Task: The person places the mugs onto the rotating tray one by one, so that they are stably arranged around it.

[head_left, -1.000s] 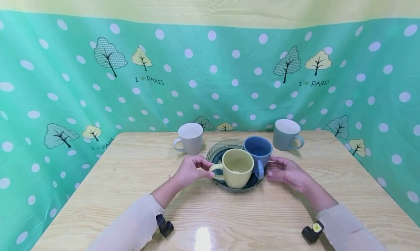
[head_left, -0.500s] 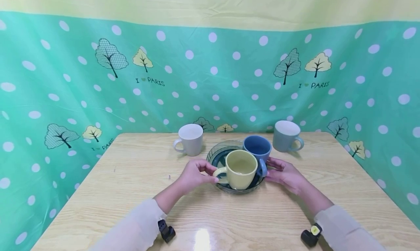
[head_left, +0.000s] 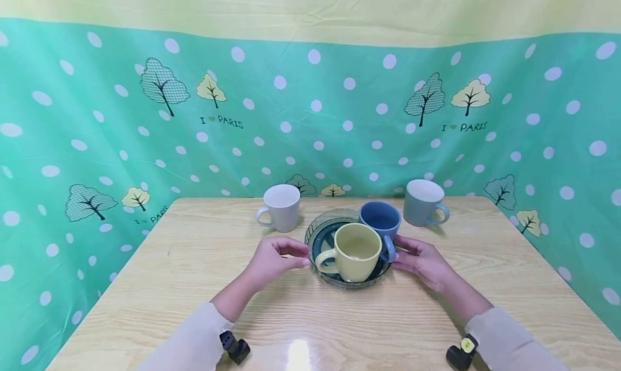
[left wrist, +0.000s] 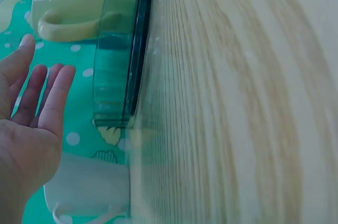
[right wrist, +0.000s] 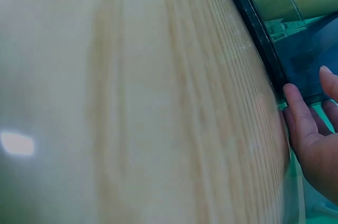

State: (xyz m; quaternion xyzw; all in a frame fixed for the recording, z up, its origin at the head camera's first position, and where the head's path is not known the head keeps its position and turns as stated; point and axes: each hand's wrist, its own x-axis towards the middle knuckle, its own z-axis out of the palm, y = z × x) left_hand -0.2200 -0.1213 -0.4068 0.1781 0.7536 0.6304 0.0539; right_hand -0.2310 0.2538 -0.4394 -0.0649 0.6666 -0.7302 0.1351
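Left hand point(head_left: 270, 262): fingers point(left wrist: 33, 89) and thumb parted, gripping nothing; I log the fingertips just beside the handle of the yellow mug point(head_left: 358, 259) and near the wall of the glass dish point(head_left: 317, 234).

Right hand point(head_left: 428, 264): fingers and thumb parted, with no grip closed on anything I can see. My right wrist view shows the thumb against the foot of the dish. Whether the other fingers meet the blue mug point(head_left: 382, 223), I cannot tell.

Glass dish: round, clear greenish wall, dark base; on the pale wood-grain bench point(head_left: 356, 322), between the two hands.

Yellow mug: pale, glossy, upright in the front part of the dish, handle to the left.

Blue mug: upright in the dish's back right part, handle turned to the front; I cannot tell whether the two mugs touch.

Pose: two forearms in pale sleeves point(head_left: 191, 336) reach forward and angle inward, hands facing each other across the dish.

Also listed: white mug point(head_left: 284, 212), back left; grey mug point(head_left: 420, 208), back right.
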